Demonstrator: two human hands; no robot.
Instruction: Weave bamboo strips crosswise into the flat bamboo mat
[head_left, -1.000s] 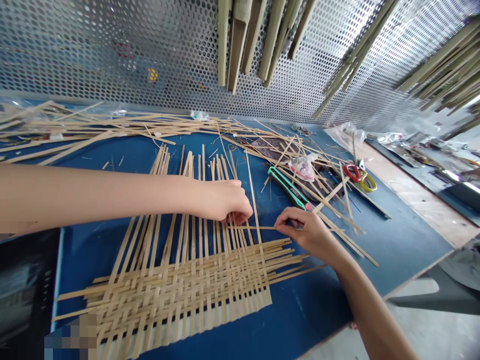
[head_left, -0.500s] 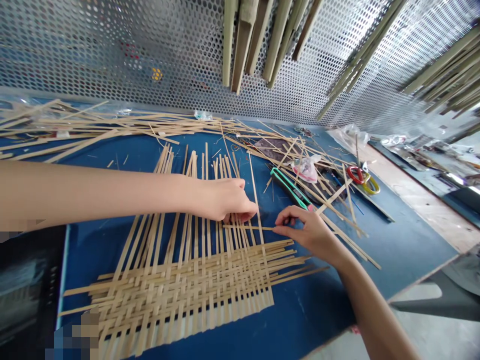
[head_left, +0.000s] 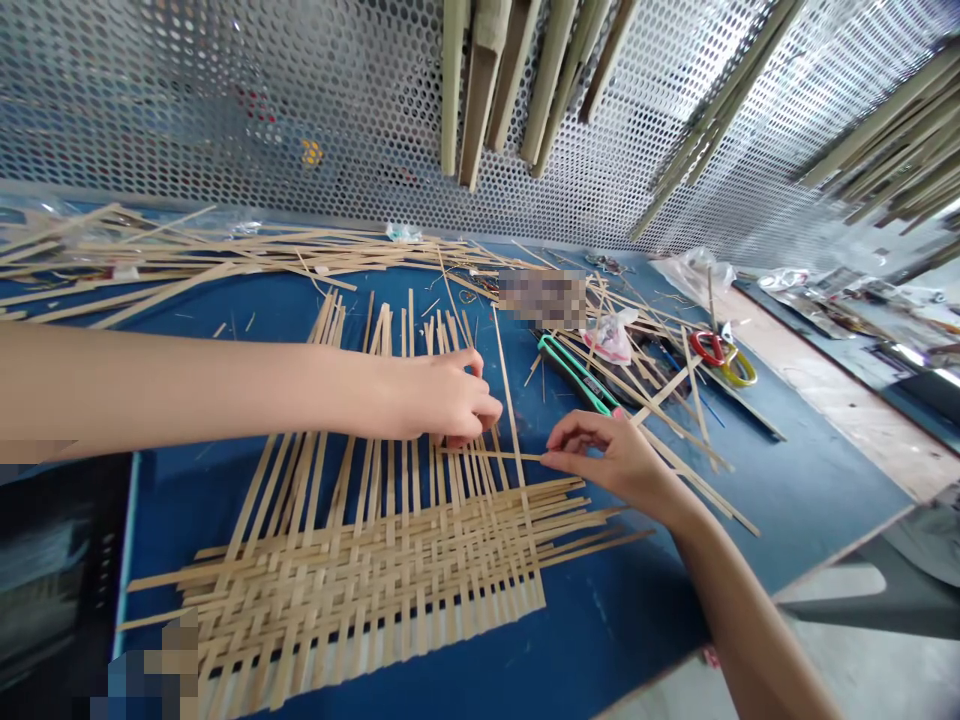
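A half-woven mat of bamboo strips (head_left: pixel 360 580) lies on the blue table, its long loose strips fanning away from me. Across those strips runs a thin crosswise strip (head_left: pixel 529 457). My right hand (head_left: pixel 611 465) pinches its right end between thumb and fingers. My left hand (head_left: pixel 454 400) reaches over the loose strips from the left, with its fingers curled down around some of them; the fingertips are partly hidden. Right of my left hand, one separate-looking lengthwise strip (head_left: pixel 510 390) passes under the crosswise strip or over it; I cannot tell which.
A green-and-black utility knife (head_left: pixel 577 372) lies beyond my right hand, near red- and yellow-handled scissors (head_left: pixel 724 357). Loose bamboo strips (head_left: pixel 270 250) are strewn along the back, before a perforated metal panel (head_left: pixel 225 110). A dark flat object (head_left: pixel 60 580) sits at the left.
My left hand has shifted slightly left along the loose strips, its fingers lifting and bending differently. My right hand keeps its pinch on the crosswise strip, almost in place.
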